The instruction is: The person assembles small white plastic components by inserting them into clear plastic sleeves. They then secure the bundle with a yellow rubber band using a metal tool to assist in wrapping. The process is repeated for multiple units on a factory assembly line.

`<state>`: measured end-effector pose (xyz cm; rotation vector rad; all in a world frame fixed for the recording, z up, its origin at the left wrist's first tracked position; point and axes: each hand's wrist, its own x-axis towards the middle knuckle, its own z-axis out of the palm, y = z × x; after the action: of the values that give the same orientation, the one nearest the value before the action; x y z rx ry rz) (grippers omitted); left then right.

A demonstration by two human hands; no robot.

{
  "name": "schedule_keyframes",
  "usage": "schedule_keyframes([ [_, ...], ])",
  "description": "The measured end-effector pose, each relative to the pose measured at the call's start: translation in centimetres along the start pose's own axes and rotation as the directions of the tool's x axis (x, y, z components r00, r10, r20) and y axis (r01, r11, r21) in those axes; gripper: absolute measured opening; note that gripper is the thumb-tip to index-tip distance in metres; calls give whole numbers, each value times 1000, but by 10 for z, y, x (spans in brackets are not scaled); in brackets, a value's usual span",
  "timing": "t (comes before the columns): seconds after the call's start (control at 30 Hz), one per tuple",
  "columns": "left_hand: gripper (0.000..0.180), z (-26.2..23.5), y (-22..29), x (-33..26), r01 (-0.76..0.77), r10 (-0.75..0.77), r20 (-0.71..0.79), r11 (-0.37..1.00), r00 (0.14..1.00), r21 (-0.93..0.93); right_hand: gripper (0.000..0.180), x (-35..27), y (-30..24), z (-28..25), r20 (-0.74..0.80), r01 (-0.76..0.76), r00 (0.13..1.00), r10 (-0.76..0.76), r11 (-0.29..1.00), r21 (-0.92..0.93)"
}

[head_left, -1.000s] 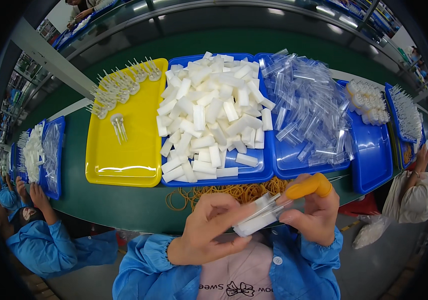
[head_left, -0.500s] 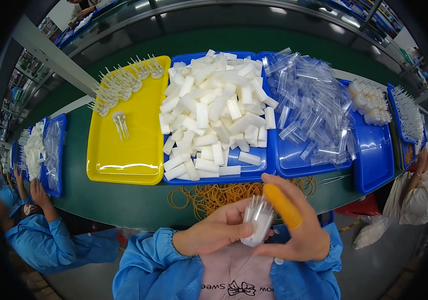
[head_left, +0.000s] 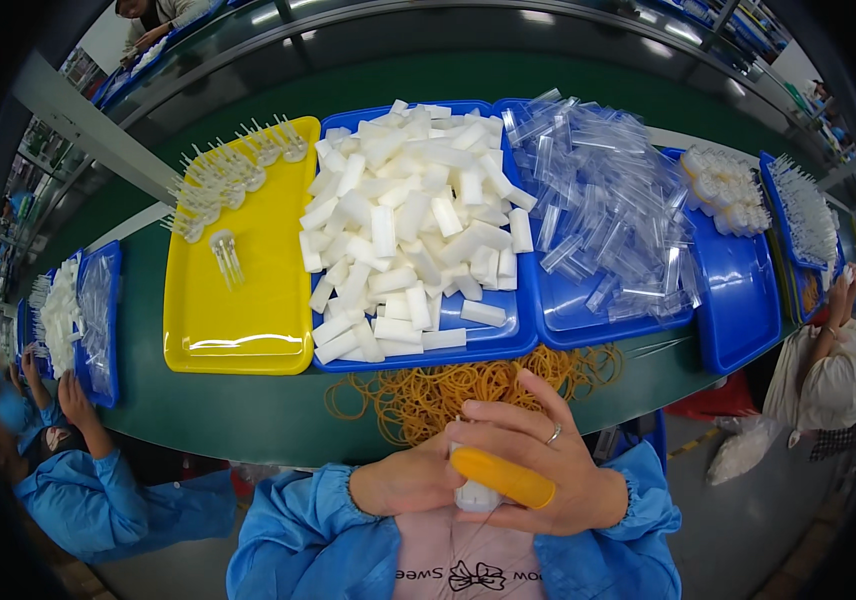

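Note:
In front of my chest, both hands meet around a small bundle of clear plastic pieces with white inside (head_left: 476,496). My left hand (head_left: 403,478) grips it from the left, its fingertips mostly hidden behind my right hand. My right hand (head_left: 563,475) closes over the bundle from the right. A yellow finger cot (head_left: 503,476) on one of its fingers lies across the bundle, and another finger wears a ring. Just beyond my hands, a heap of tan rubber bands (head_left: 418,400) lies on the green table (head_left: 238,410).
A yellow tray (head_left: 238,320) holds white round parts with pins. Beside it stand a blue tray (head_left: 508,345) heaped with white blocks and another (head_left: 598,318) with clear plastic tubes. White pinned parts (head_left: 723,190) sit in a further blue tray. Co-workers (head_left: 118,490) work at the left and right.
My right hand has swung left and closed over the bundle, its yellow-covered finger now lying across it. The bundle has shifted slightly left and is mostly covered. The whole view has shifted a little.

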<state>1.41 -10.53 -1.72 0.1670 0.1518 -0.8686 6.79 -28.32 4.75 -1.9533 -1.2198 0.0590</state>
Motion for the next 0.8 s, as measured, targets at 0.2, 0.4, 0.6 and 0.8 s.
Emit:
schedule_keyframes([
  [0.2,74,10,7,0,-140,136,78,989,988,55,66,-3,6,-29,-138,-102,974,182,886,451],
  [0.4,74,5,27,-12,-364,364,28,921,931,140,29,-73,57,-25,-562,-472,421,711,702,534],
  [0.6,45,16,28,-14,-409,485,-138,834,863,371,15,-75,92,1,-660,-644,640,393,743,-182],
  [0.8,53,15,25,-17,-389,554,-127,712,823,585,3,-83,88,-1,-702,-509,340,626,750,422],
])
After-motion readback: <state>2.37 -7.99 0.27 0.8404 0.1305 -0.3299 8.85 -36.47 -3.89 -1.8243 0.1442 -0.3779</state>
